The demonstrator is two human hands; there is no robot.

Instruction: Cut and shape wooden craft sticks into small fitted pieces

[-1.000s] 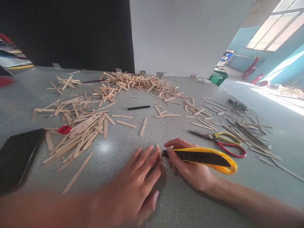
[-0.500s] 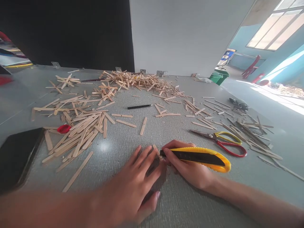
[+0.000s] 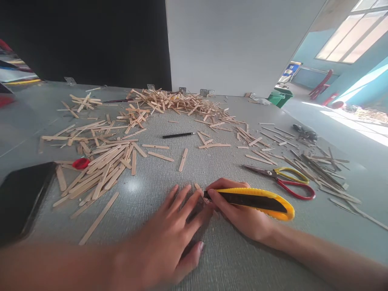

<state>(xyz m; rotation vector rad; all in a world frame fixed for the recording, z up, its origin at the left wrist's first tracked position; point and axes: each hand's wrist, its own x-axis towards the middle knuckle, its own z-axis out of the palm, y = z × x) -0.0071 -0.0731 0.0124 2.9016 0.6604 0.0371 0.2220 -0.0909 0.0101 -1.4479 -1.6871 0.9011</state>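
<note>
My right hand is wrapped round a yellow and black utility knife, its black tip end over a small wooden stick on the grey table. My left hand lies with spread fingers, its fingertips on or beside the same stick. The blade's contact with the wood is too small to make out, and fingers hide part of the stick. Scissors with a yellow and a red handle lie just beyond the knife. A black pen rests farther forward.
Wooden sticks are heaped at the left near a red ring-like object and a black phone. A larger pile lies before the upright panels. Thin strips are scattered at the right.
The fingers of my left hand have shifted very slightly, and a bit more of the small stick shows between the hands. My right hand and the knife are almost unmoved.
</note>
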